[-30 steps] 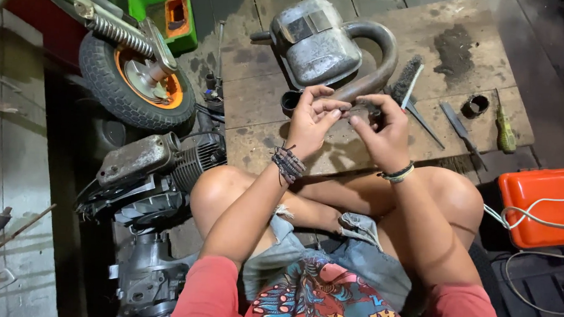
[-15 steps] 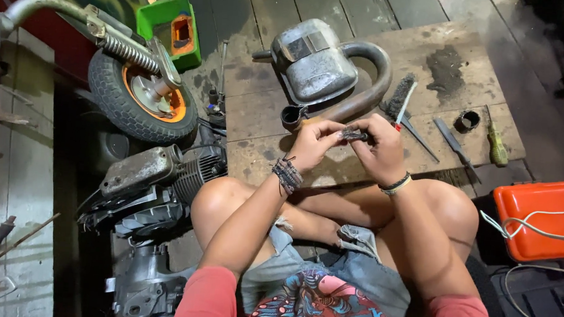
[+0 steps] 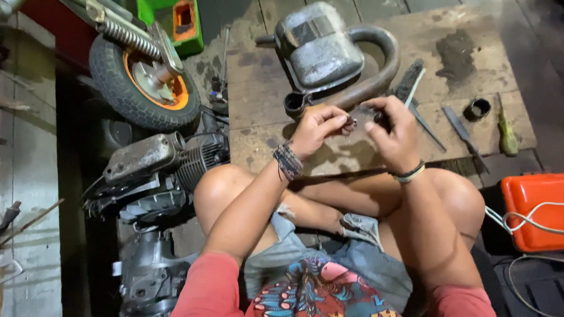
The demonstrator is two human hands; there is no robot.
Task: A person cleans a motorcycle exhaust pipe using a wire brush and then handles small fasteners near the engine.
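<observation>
From my remote view, my left hand [image 3: 318,129] and right hand [image 3: 394,135] meet above the knees, fingers of both pinched on a small dark part [image 3: 362,117], though it is too blurred to identify. Just beyond it on the wooden board [image 3: 260,81] lies the grey muffler [image 3: 318,49], with a green-handled screwdriver [image 3: 506,133] farther right.
</observation>
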